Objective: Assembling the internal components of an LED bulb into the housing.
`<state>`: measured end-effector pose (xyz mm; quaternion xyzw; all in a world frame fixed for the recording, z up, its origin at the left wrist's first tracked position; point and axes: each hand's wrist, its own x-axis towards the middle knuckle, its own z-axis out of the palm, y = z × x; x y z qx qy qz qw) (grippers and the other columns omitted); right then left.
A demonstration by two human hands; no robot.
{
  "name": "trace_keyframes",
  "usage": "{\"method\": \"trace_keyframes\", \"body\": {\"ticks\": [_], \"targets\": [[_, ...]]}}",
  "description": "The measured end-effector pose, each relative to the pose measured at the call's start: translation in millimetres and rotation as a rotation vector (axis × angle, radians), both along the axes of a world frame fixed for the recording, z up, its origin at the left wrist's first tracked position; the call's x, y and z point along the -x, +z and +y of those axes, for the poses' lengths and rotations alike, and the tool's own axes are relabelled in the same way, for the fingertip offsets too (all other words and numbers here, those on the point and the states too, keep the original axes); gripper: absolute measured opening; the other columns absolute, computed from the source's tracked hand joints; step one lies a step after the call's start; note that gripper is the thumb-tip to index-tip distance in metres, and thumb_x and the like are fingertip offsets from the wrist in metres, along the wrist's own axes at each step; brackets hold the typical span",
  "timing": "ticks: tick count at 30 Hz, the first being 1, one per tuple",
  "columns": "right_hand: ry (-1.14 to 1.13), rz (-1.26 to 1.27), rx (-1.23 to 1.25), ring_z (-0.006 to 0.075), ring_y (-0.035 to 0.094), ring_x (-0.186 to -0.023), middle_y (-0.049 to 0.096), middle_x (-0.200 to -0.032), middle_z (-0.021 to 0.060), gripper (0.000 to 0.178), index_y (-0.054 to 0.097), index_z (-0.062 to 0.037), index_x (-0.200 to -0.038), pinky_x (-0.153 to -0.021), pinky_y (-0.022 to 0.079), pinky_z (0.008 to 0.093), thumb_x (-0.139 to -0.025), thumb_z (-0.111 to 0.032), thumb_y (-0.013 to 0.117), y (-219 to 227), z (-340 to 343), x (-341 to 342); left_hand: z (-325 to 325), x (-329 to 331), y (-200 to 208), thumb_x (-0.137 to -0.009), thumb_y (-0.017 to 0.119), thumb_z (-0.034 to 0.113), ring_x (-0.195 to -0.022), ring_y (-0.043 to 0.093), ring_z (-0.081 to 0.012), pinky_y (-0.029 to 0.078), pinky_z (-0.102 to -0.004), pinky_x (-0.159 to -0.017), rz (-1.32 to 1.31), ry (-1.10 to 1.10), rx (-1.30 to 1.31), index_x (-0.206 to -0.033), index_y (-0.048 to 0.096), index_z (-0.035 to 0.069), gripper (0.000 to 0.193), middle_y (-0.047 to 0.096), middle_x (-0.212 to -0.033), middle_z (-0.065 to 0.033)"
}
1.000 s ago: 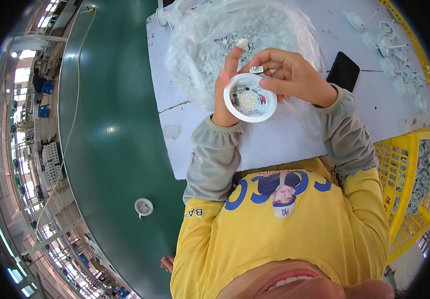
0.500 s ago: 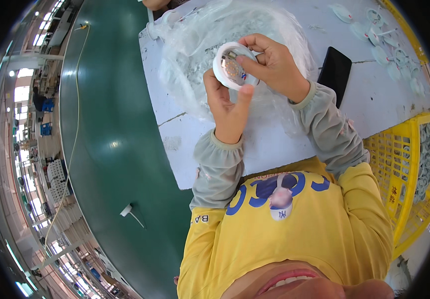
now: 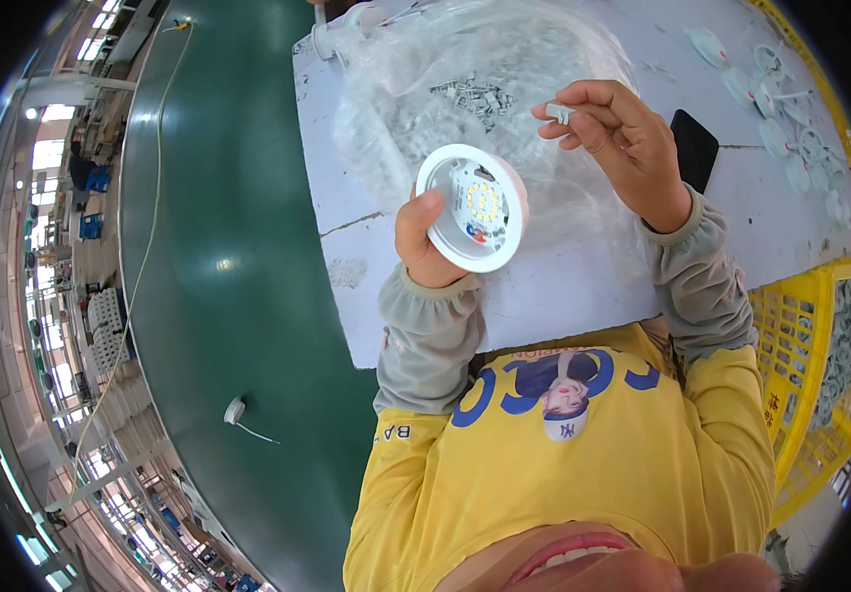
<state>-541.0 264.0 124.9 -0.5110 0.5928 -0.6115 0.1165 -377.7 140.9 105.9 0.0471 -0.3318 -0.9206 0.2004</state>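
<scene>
My left hand (image 3: pixel 424 245) grips a round white LED lamp housing (image 3: pixel 475 222) by its rim, thumb on the near left side. Its open face is turned up and shows a board with yellow LEDs and a red and blue spot near the lower edge. To the right and a little farther off, my right hand (image 3: pixel 628 148) pinches a small whitish plastic piece (image 3: pixel 559 114) between thumb and fingers, apart from the lamp. Beyond the lamp lies a clear plastic bag (image 3: pixel 386 118), opened out, with many small grey-white parts (image 3: pixel 475 97) in it.
A black phone (image 3: pixel 694 150) lies right of my right hand on the pale table (image 3: pixel 347 286). Several white disc-shaped parts (image 3: pixel 771 104) spread at far right. A yellow crate (image 3: pixel 791 375) of parts stands beside the table. On the green surface (image 3: pixel 248 197) at left rests a wired white part (image 3: pixel 235 410).
My right hand has left the lamp and moved right, now with the small plastic piece in its fingers. The lamp is lower, held by my left hand alone.
</scene>
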Motion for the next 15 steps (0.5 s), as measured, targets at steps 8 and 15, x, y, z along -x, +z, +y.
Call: {"method": "trace_keyframes", "body": {"ticks": [8, 15], "targets": [[-0.056, 0.051, 0.007, 0.0122, 0.062, -0.073, 0.061, -0.078, 0.0066, 0.013, 0.055, 0.0025, -0.095, -0.063, 0.050, 0.0210, -0.084, -0.003, 0.054, -1, 8, 1, 14, 27, 2, -0.084, 0.055, 0.013, -0.068, 0.047, -0.0059, 0.039, -0.0207, -0.058, -0.370, 0.265, 0.789, -0.092, 0.054, -0.001, 0.016, 0.055, -0.078, -0.0024], [-0.117, 0.155, 0.128, 0.0139, 0.063, -0.070, 0.061, -0.078, 0.0079, 0.012, 0.057, 0.0015, -0.092, -0.061, 0.050, 0.0215, -0.080, 0.000, 0.058, -9, 3, 2, 13, 31, -5, -0.086, 0.055, 0.014, -0.068, 0.048, -0.0054, 0.040, -0.0194, -0.059, -0.279, 0.250, 0.810, -0.092, 0.054, 0.000, 0.016, 0.056, -0.077, -0.0015]]}}
